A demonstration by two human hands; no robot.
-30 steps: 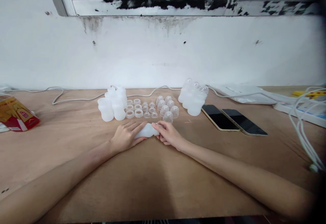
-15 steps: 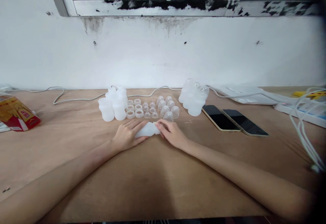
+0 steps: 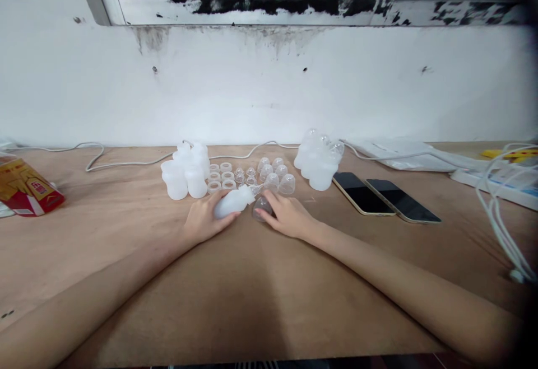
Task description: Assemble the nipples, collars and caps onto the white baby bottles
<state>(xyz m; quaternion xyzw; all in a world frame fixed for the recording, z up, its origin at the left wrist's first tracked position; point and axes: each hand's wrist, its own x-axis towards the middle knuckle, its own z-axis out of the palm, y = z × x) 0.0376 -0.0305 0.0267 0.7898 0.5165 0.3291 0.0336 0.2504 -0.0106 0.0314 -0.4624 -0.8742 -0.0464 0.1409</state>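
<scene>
Bottle (image 3: 229, 203) in the left hand (image 3: 205, 218), clear cap (image 3: 263, 209) in the right hand (image 3: 290, 216)

The left fingers wrap the bottle, tilted (neck toward the right); the right fingers curl around the cap, just beside it, near the rings (image 3: 221, 177) and nipples (image 3: 245, 175).

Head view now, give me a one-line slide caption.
Left hand holds a tilted white bottle; right hand grips a clear cap.

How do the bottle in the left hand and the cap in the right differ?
The bottle is milky white; the domed cap is see-through. The bottle is long with a narrower neck, the domed cap short and rounded. Both are held, by the left hand and the right hand respectively.
</scene>
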